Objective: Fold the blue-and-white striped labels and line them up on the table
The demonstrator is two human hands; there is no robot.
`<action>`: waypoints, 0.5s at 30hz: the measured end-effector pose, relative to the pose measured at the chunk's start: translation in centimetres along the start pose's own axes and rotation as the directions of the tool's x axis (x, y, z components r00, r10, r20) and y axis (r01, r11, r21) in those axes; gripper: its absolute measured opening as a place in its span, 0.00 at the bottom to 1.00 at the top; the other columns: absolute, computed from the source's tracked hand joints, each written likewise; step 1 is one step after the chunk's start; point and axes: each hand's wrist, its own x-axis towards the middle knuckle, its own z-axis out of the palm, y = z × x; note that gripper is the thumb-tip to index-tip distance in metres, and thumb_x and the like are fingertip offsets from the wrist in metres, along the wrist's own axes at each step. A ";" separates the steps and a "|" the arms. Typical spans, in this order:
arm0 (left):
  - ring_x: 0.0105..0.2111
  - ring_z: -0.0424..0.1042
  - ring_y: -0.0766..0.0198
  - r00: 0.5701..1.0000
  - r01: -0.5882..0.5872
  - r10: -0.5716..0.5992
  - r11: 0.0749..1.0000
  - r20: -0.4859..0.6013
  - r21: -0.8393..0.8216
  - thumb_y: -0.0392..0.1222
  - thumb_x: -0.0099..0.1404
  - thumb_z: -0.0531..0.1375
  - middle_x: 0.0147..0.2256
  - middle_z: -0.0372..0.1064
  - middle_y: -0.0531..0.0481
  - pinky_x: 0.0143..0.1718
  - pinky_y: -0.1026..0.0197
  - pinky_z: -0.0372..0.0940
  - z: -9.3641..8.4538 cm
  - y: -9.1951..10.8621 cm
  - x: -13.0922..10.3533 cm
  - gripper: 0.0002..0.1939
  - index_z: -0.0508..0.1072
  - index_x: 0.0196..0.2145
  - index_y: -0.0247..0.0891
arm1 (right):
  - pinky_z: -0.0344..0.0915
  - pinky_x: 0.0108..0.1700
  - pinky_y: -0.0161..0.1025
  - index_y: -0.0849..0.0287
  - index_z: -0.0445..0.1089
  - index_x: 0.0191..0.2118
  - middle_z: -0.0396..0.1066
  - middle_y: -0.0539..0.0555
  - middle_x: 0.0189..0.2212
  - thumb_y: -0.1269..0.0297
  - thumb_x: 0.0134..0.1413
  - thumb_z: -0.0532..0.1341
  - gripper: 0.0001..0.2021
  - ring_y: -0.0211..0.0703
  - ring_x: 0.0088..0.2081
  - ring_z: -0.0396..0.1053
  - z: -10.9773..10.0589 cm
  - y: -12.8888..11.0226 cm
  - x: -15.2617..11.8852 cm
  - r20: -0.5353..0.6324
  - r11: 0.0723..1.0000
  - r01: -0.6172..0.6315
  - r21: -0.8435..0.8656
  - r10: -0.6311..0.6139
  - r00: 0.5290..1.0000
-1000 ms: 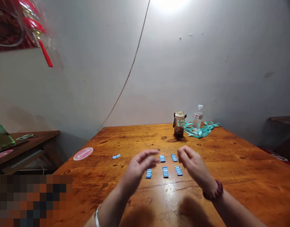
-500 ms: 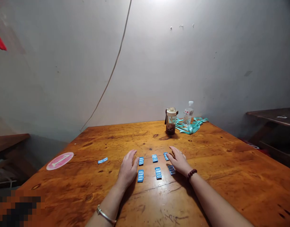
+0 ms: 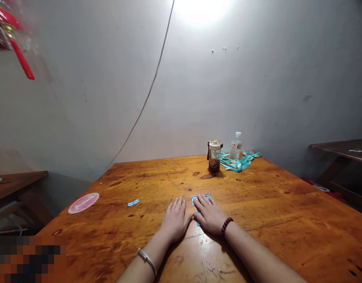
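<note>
My left hand [image 3: 175,220] lies palm down on the wooden table [image 3: 157,181], fingers stretched forward, thumb toward the right hand. The small blue-and-white pieces at that spot are hidden beneath it. Flat over other such pieces rests my right hand [image 3: 209,215], its fingers spread. Parts of a blue-and-white piece [image 3: 194,200] and of another [image 3: 208,195] show around its fingertips, and a sliver shows below its thumb. Off to the left, a separate blue-and-white pair [image 3: 133,203] lies apart from both hands.
A lidded jar with dark contents [image 3: 214,159], a clear water bottle [image 3: 236,147] and turquoise ribbon [image 3: 245,162] stand or lie at the back right. A round pink disc [image 3: 83,203] lies near the left edge. Other tables flank this one.
Both hands have come down flat and moved closer together, covering most of the blue-and-white pieces. The camera view has tilted up and shifted slightly left.
</note>
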 end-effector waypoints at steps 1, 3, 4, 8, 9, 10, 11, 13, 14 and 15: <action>0.57 0.40 0.53 1.000 0.004 -0.004 1.000 0.007 -0.002 0.58 0.60 0.36 0.57 0.41 0.41 0.55 0.50 0.40 0.1 -0.1 0.0 0.34 0.50 0.56 0.32 | 0.33 0.55 0.47 0.61 0.46 0.58 0.39 0.58 0.57 0.53 0.59 0.43 0.25 0.49 0.57 0.34 0.1 0.1 0.0 0.009 1.000 0.005 0.002 -0.005 1.000; 0.57 0.39 0.53 1.000 0.006 -0.006 1.000 0.012 -0.003 0.58 0.60 0.36 0.57 0.41 0.41 0.55 0.50 0.40 0.2 -0.1 0.0 0.34 0.49 0.56 0.32 | 0.34 0.55 0.47 0.62 0.47 0.58 0.39 0.58 0.57 0.53 0.59 0.43 0.26 0.49 0.57 0.34 0.2 0.1 0.0 0.013 1.000 0.007 0.004 -0.007 1.000; 0.57 0.39 0.53 1.000 0.006 -0.006 1.000 0.015 -0.004 0.58 0.60 0.36 0.57 0.41 0.41 0.55 0.50 0.39 0.3 0.0 0.0 0.34 0.49 0.56 0.32 | 0.34 0.55 0.47 0.63 0.47 0.58 0.39 0.58 0.57 0.53 0.58 0.43 0.26 0.49 0.57 0.34 0.3 0.1 -0.1 0.013 1.000 0.005 0.004 -0.005 1.000; 0.57 0.39 0.54 1.000 0.005 -0.004 1.000 0.022 -0.018 0.57 0.60 0.37 0.57 0.41 0.41 0.56 0.51 0.39 0.1 0.3 -0.1 0.33 0.51 0.56 0.32 | 0.33 0.55 0.47 0.62 0.47 0.58 0.39 0.58 0.57 0.52 0.58 0.43 0.26 0.49 0.57 0.34 0.0 -0.4 -0.1 0.016 1.000 -0.005 0.007 0.005 1.000; 0.57 0.39 0.54 1.000 0.007 -0.006 1.000 0.016 -0.031 0.57 0.60 0.37 0.57 0.41 0.42 0.56 0.51 0.39 -0.1 0.3 -0.1 0.33 0.50 0.56 0.32 | 0.33 0.56 0.48 0.61 0.46 0.58 0.39 0.57 0.57 0.52 0.58 0.43 0.26 0.49 0.57 0.33 -0.2 -0.5 -0.1 0.000 1.000 -0.012 0.007 0.012 1.000; 0.57 0.38 0.55 1.000 0.019 -0.019 0.999 -0.006 -0.048 0.57 0.60 0.37 0.58 0.40 0.42 0.56 0.52 0.39 -0.2 0.2 0.0 0.33 0.49 0.56 0.32 | 0.31 0.56 0.48 0.61 0.45 0.59 0.38 0.56 0.57 0.53 0.59 0.43 0.26 0.48 0.57 0.32 -0.5 -0.6 -0.1 -0.036 1.000 -0.022 0.005 0.022 0.999; 0.58 0.37 0.57 0.998 0.043 -0.046 0.997 -0.045 -0.066 0.56 0.61 0.36 0.58 0.39 0.42 0.56 0.52 0.39 -0.4 -0.1 0.1 0.33 0.47 0.57 0.32 | 0.30 0.56 0.49 0.60 0.44 0.59 0.36 0.56 0.58 0.53 0.59 0.43 0.25 0.47 0.58 0.31 -0.8 -0.5 0.0 -0.091 0.999 -0.040 0.000 0.040 0.995; 0.58 0.34 0.60 0.977 0.114 -0.130 0.988 -0.167 -0.100 0.54 0.62 0.35 0.59 0.35 0.43 0.56 0.53 0.38 -0.8 -1.1 0.3 0.32 0.42 0.58 0.30 | 0.27 0.56 0.50 0.60 0.41 0.60 0.33 0.54 0.58 0.56 0.60 0.42 0.25 0.46 0.58 0.28 -1.5 0.1 0.0 -0.226 0.994 -0.106 -0.019 0.099 0.969; 0.58 0.33 0.61 0.958 0.152 -0.174 0.982 -0.227 -0.110 0.52 0.63 0.35 0.59 0.34 0.43 0.56 0.54 0.37 -0.9 -1.7 0.5 0.31 0.41 0.58 0.29 | 0.26 0.56 0.50 0.60 0.40 0.60 0.31 0.53 0.58 0.57 0.60 0.41 0.24 0.45 0.58 0.27 -1.8 0.5 0.1 -0.284 0.989 -0.146 -0.027 0.132 0.950; 0.58 0.32 0.61 0.943 0.180 -0.205 0.977 -0.263 -0.115 0.51 0.63 0.34 0.59 0.34 0.43 0.56 0.54 0.37 -1.0 -2.3 0.6 0.31 0.40 0.58 0.28 | 0.26 0.56 0.50 0.61 0.39 0.60 0.31 0.53 0.58 0.58 0.60 0.40 0.24 0.45 0.58 0.27 -1.9 1.0 0.1 -0.319 0.982 -0.184 -0.034 0.164 0.933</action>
